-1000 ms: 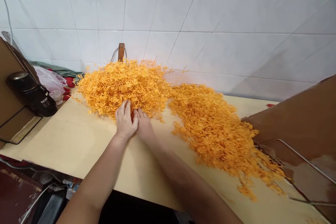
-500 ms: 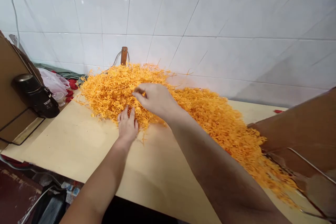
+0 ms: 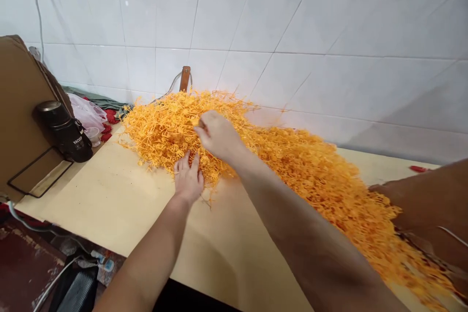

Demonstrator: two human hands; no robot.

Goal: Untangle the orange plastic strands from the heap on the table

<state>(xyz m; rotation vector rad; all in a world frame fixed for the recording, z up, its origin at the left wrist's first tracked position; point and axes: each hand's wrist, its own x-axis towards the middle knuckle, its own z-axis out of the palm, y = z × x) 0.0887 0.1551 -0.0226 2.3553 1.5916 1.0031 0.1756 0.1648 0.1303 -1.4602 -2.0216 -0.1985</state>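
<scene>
The pale wooden tabletop (image 3: 109, 204) lies bare from its near edge up to the tangled heap of thin orange plastic pieces (image 3: 171, 126), so there is open room on the near left and in the middle. The heap sits toward the back, reaching the white tiled wall (image 3: 292, 34). It runs on to the right into a second, flatter spread of the same orange pieces (image 3: 329, 185), which trails down toward the near right corner. On the left edge stands a leaning brown board (image 3: 22, 102) with a black cylindrical device (image 3: 64, 131) against it. On the right a brown cardboard flap (image 3: 431, 200) closes that side.

The flap is cut off by the frame, and the orange spread beside it is blurred. A brown wooden handle (image 3: 185, 79) pokes up behind the heap, its lower part hidden. Red bits and a clear plastic bag (image 3: 87, 112) behind the black device are hard to make out.

The left hand (image 3: 188, 180) rests palm down at the heap's near edge, fingers together and stretched flat, tips pushed into the orange pieces (nothing visibly gripped). The right hand (image 3: 217, 134) is raised over the heap, forearm crossing from lower right. Its fingers are curled close with thumb and forefinger pinched, seemingly on a small orange piece, though that is barely visible.
</scene>
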